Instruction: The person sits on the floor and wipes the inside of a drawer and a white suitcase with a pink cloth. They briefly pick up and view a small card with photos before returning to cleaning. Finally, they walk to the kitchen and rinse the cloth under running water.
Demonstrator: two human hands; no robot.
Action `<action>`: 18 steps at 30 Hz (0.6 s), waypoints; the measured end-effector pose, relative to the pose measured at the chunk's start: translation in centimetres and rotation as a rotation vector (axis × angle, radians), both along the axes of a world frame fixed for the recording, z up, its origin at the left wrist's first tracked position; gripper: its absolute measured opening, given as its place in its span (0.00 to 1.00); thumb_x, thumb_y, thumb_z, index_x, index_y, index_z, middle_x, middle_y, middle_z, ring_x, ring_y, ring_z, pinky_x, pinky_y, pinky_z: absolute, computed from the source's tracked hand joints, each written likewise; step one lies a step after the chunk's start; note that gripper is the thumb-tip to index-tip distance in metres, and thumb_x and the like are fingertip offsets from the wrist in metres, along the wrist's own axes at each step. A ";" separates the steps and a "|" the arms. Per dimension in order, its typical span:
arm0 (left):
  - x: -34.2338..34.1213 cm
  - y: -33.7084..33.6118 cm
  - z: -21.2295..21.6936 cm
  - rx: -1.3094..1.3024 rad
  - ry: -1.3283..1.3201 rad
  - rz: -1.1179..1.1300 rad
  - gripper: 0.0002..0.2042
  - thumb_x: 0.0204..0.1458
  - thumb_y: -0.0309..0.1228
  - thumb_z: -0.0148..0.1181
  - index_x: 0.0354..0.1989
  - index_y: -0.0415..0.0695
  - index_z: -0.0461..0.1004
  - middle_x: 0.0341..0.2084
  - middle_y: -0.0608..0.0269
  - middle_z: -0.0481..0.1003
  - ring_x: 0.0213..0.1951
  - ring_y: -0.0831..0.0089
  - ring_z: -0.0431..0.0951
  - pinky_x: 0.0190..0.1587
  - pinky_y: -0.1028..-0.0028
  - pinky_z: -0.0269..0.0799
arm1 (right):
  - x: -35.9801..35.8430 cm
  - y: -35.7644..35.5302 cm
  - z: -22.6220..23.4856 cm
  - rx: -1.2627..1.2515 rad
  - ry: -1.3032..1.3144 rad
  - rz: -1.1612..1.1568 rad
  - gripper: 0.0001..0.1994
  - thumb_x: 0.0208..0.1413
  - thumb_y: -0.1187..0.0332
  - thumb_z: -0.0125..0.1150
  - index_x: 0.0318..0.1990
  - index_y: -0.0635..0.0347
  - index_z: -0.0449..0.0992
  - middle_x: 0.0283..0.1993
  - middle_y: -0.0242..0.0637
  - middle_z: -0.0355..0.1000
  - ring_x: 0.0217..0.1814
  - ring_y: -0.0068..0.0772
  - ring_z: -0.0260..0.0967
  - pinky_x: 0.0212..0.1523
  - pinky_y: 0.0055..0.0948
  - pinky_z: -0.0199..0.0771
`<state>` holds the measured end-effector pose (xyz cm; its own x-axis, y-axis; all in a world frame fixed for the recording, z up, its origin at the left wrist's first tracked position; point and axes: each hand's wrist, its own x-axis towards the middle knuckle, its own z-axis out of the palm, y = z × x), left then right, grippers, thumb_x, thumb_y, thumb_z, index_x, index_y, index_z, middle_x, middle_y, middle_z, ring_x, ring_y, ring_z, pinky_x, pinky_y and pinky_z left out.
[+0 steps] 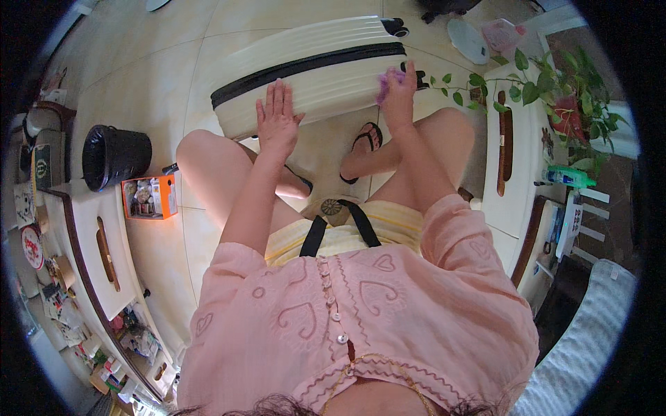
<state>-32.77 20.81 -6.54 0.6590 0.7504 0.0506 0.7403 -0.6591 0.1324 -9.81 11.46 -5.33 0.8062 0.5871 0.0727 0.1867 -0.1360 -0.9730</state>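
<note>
A cream hard-shell suitcase (333,84) with ribbed sides and a black zip band (305,65) lies on its side on the floor before my knees. Black wheels (395,28) sit at its right end. My left hand (277,121) rests flat on the near shell, fingers stretched out. At the right end, close to the near wheel, my right hand (398,100) holds a purple cloth (383,83) against the shell. Part of the cloth is hidden behind that hand, which is slightly blurred.
A black bin (116,156) and an orange box of small items (150,197) stand at left, by a cream cabinet (94,243). On the right, a trailing plant (538,87) hangs over another cabinet (494,180). A white round object (468,41) lies beyond the suitcase.
</note>
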 end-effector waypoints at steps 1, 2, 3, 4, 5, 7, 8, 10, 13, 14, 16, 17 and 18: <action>-0.1 0.0 0.0 -0.003 -0.031 -0.006 0.34 0.50 0.41 0.48 0.63 0.49 0.38 0.63 0.66 0.35 0.64 0.69 0.33 0.62 0.59 0.31 | -0.8 0.3 -0.2 -0.049 -0.244 -0.010 0.21 0.53 0.64 0.49 0.53 0.62 0.59 0.43 0.40 0.61 0.44 0.39 0.61 0.40 0.36 0.67; -0.3 0.0 0.1 0.006 -0.025 0.001 0.34 0.50 0.42 0.47 0.63 0.49 0.38 0.63 0.66 0.35 0.64 0.70 0.33 0.62 0.59 0.30 | -1.6 0.4 -1.3 -0.163 -0.747 0.032 0.20 0.52 0.64 0.50 0.52 0.61 0.60 0.43 0.40 0.61 0.44 0.40 0.61 0.42 0.37 0.66; -0.2 0.0 0.1 0.013 -0.024 0.001 0.34 0.50 0.43 0.47 0.62 0.49 0.39 0.63 0.67 0.35 0.64 0.70 0.34 0.62 0.59 0.30 | -2.3 0.5 -2.0 -0.277 -1.254 0.069 0.20 0.51 0.65 0.50 0.51 0.60 0.61 0.42 0.41 0.61 0.44 0.42 0.61 0.43 0.37 0.65; -0.1 -0.1 0.0 0.020 -0.023 0.000 0.34 0.50 0.44 0.47 0.62 0.49 0.39 0.63 0.67 0.35 0.64 0.70 0.34 0.63 0.60 0.29 | -3.5 0.7 -2.7 -0.238 -1.247 0.118 0.19 0.49 0.66 0.53 0.50 0.57 0.63 0.42 0.40 0.62 0.43 0.40 0.61 0.42 0.36 0.65; -0.2 -0.1 -0.1 0.021 -0.024 -0.001 0.34 0.50 0.44 0.47 0.62 0.49 0.39 0.63 0.67 0.35 0.64 0.70 0.34 0.63 0.60 0.29 | -5.4 1.2 -3.2 -0.196 -1.237 0.173 0.20 0.47 0.67 0.55 0.50 0.55 0.65 0.41 0.39 0.63 0.42 0.39 0.62 0.40 0.34 0.66; -0.4 0.1 -0.4 0.025 -0.024 0.001 0.34 0.50 0.44 0.47 0.62 0.50 0.39 0.63 0.67 0.36 0.64 0.70 0.35 0.63 0.60 0.29 | -6.8 1.4 -3.2 -0.129 -1.204 0.261 0.19 0.45 0.68 0.58 0.48 0.51 0.68 0.41 0.38 0.64 0.41 0.37 0.62 0.40 0.33 0.66; -0.3 0.0 -0.3 0.016 -0.038 -0.005 0.34 0.50 0.44 0.47 0.63 0.51 0.39 0.63 0.67 0.36 0.64 0.69 0.35 0.62 0.59 0.29 | -6.9 1.0 -2.9 -0.114 -1.178 0.290 0.18 0.45 0.68 0.58 0.47 0.51 0.68 0.40 0.38 0.64 0.41 0.38 0.62 0.40 0.33 0.66; -0.3 0.0 -0.2 -0.003 -0.065 -0.017 0.34 0.49 0.44 0.48 0.63 0.52 0.39 0.63 0.65 0.36 0.64 0.66 0.34 0.62 0.58 0.30 | -6.3 0.4 -2.6 -0.150 -1.065 0.315 0.16 0.45 0.69 0.57 0.44 0.52 0.69 0.40 0.39 0.64 0.42 0.39 0.61 0.42 0.35 0.65; -0.3 -0.3 -0.2 0.055 -0.082 0.013 0.35 0.47 0.43 0.52 0.62 0.52 0.42 0.63 0.60 0.37 0.64 0.58 0.34 0.61 0.52 0.34 | -2.1 -0.8 -2.7 -0.249 -0.794 0.244 0.12 0.46 0.72 0.54 0.41 0.54 0.70 0.39 0.41 0.64 0.43 0.42 0.61 0.44 0.38 0.63; -0.2 -0.4 -0.3 0.066 -0.090 0.018 0.36 0.47 0.43 0.52 0.62 0.53 0.41 0.63 0.60 0.37 0.64 0.57 0.34 0.60 0.52 0.34 | -0.4 -1.1 -2.8 -0.244 -0.687 0.180 0.12 0.46 0.71 0.55 0.41 0.54 0.70 0.39 0.41 0.64 0.43 0.42 0.61 0.44 0.37 0.63; -0.2 -0.5 -0.6 0.087 -0.110 0.027 0.36 0.46 0.44 0.53 0.62 0.54 0.41 0.63 0.59 0.37 0.64 0.55 0.34 0.60 0.50 0.35 | 0.8 -1.5 -2.4 -0.258 -0.740 0.092 0.12 0.45 0.71 0.56 0.40 0.55 0.70 0.38 0.40 0.64 0.43 0.41 0.61 0.42 0.37 0.64; -0.2 -0.5 -0.7 0.088 -0.098 0.030 0.36 0.47 0.44 0.53 0.62 0.54 0.41 0.63 0.59 0.37 0.64 0.56 0.34 0.60 0.50 0.35 | 0.8 -1.8 -1.8 -0.275 -0.895 0.069 0.12 0.44 0.71 0.57 0.40 0.55 0.70 0.37 0.40 0.64 0.42 0.41 0.62 0.42 0.36 0.64; -0.3 -0.5 -0.7 0.090 -0.085 0.033 0.36 0.47 0.44 0.52 0.62 0.54 0.41 0.63 0.59 0.37 0.64 0.56 0.34 0.60 0.51 0.35 | 0.7 -1.9 -1.6 -0.291 -1.050 0.045 0.12 0.44 0.71 0.58 0.39 0.55 0.70 0.37 0.39 0.64 0.42 0.41 0.62 0.41 0.36 0.64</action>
